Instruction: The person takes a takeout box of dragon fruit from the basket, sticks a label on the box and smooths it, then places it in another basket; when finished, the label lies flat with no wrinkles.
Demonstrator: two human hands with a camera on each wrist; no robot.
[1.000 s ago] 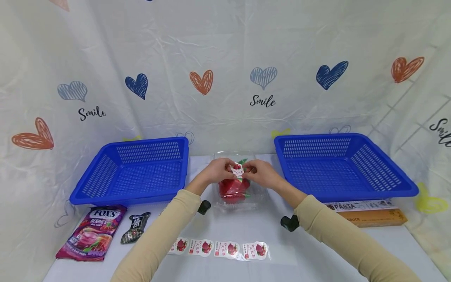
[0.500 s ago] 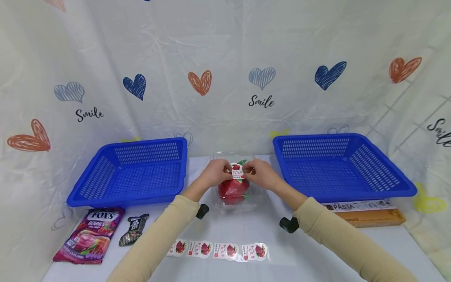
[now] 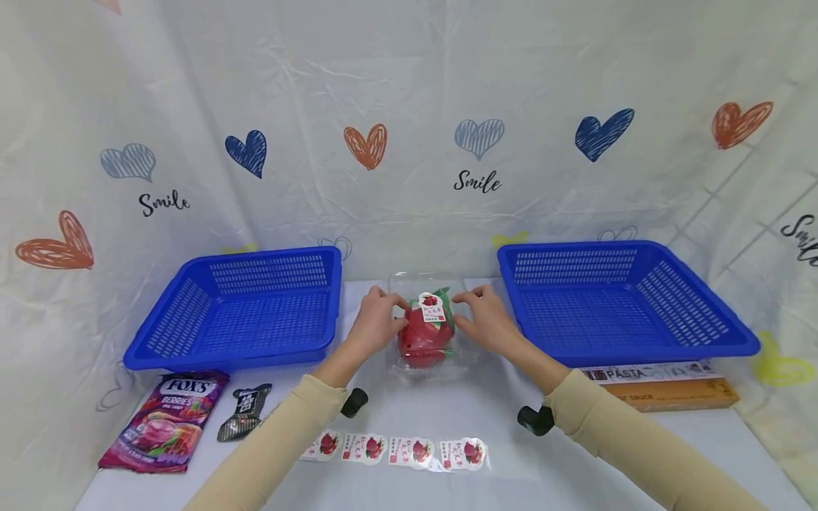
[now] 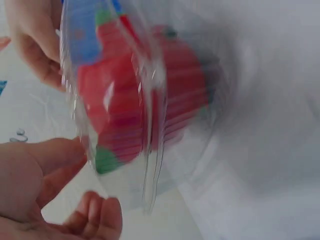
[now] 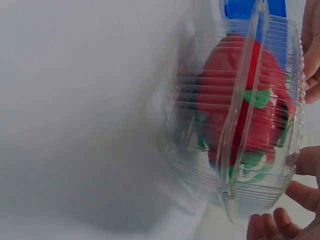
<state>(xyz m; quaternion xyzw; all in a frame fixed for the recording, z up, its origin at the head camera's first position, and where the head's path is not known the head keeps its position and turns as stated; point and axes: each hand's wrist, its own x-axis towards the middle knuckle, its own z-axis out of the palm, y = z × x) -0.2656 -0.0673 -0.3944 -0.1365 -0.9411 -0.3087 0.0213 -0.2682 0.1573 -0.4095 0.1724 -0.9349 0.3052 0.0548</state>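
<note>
A clear plastic clamshell box (image 3: 428,362) stands at the middle back of the table, holding red dragon fruit (image 3: 424,337) with green leaf tips. On its lid lies a white label sticker (image 3: 432,307) with a dragon fruit print. My left hand (image 3: 378,319) is at the lid's left side, fingers bent loosely; in the left wrist view its thumb reaches the lid's edge. Across from it, my right hand (image 3: 488,319) hovers at the lid's right side, thumb and fingers spread apart. The right wrist view shows its fingertips (image 5: 302,192) right at the box. The sticker is between the hands, touched by neither.
Blue plastic baskets stand left (image 3: 255,319) and right (image 3: 613,319) of the box. A berry candy bag (image 3: 166,426) and a small black packet (image 3: 245,411) lie left. A sticker strip (image 3: 412,453) lies in front. A pasta box (image 3: 652,372) and an orange sauce box (image 3: 677,395) lie right.
Both hands have let go of the sticker and moved apart, left hand to the left and right hand to the right. The sticker stays on the lid.
</note>
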